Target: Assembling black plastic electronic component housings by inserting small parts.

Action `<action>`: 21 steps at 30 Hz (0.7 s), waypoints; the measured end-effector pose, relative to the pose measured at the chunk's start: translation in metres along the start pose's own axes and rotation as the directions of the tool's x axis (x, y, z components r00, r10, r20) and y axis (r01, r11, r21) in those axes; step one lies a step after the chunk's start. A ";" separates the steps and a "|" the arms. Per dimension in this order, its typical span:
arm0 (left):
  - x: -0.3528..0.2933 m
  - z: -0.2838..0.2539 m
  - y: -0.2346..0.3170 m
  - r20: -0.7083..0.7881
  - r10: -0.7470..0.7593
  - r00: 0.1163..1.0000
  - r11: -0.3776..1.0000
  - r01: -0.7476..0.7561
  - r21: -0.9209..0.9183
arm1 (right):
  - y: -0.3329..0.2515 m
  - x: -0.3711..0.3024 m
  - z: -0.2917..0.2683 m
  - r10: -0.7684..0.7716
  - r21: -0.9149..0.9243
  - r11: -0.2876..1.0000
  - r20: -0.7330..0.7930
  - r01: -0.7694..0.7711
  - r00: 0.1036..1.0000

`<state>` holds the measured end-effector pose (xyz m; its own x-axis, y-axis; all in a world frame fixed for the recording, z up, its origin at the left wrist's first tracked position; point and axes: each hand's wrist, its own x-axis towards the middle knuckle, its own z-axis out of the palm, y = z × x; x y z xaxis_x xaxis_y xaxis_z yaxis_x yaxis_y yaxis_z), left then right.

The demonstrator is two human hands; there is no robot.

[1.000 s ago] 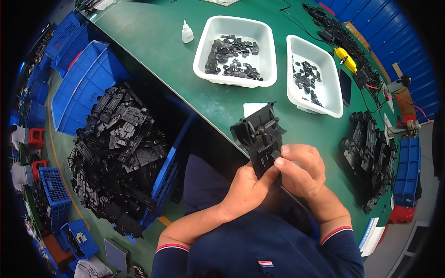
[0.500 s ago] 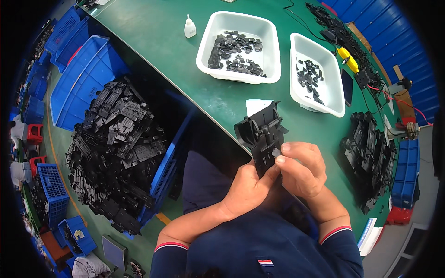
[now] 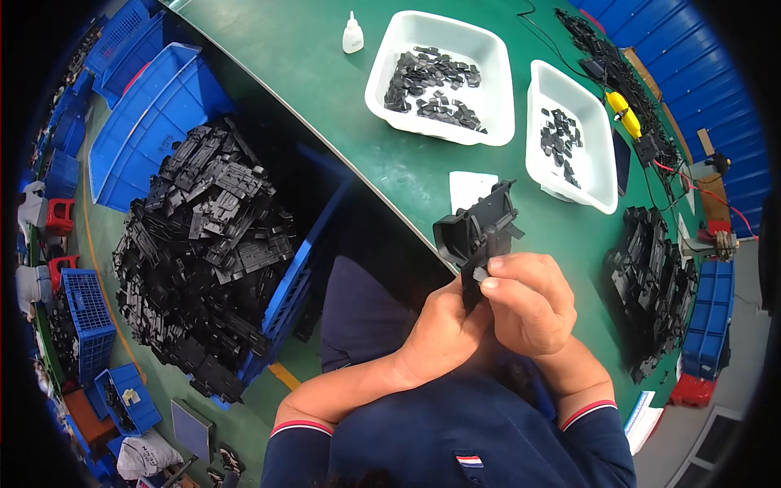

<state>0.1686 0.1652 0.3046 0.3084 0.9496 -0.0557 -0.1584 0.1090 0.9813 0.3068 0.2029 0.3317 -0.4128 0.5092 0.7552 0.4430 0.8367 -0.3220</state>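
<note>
My left hand (image 3: pixel 443 337) is closed round the lower end of a black moulded plastic part (image 3: pixel 480 232), which has a round hollow at one side and stands tilted over the table's edge. Pinched between thumb and forefinger of my right hand (image 3: pixel 533 305) is a small dark grey plastic piece (image 3: pixel 481 275), held against or just in front of the black part; whether they touch I cannot tell. Beyond the part lies a white sheet (image 3: pixel 470 189). Two white tubs, the larger one (image 3: pixel 374 102) and the narrower one (image 3: pixel 612 163), hold many small black pieces.
A white dropper bottle (image 3: pixel 352 37) stands on the green table (image 3: pixel 342 106). Stacked black parts (image 3: pixel 651 285) lie at the right, near a yellow tool (image 3: pixel 623 114) and cables. Left of the table, a blue crate (image 3: pixel 138 138) stands by a large heap of black parts (image 3: pixel 211 252).
The black part has turned in my left hand, now showing more edge-on. My right hand still pinches the small piece beside it. The whole view has shifted slightly.
</note>
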 end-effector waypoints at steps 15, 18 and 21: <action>-0.003 0.002 0.002 -0.032 0.023 0.999 0.998 -0.021 0.065 | -0.006 0.008 -0.004 -0.004 -0.055 0.998 0.029 0.005 1.000; -0.003 0.005 0.004 -0.071 0.087 0.994 0.995 -0.082 0.063 | -0.007 0.007 -0.005 -0.033 -0.083 0.996 0.030 0.035 0.999; -0.004 0.007 -0.002 -0.081 0.113 0.990 0.985 -0.101 0.137 | -0.009 0.007 -0.007 -0.063 -0.117 0.991 0.041 0.068 0.997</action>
<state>0.1744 0.1591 0.3042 0.2112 0.9766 0.0410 -0.0592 -0.0291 0.9978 0.3056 0.1970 0.3441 -0.4721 0.4631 0.7501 0.5043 0.8398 -0.2011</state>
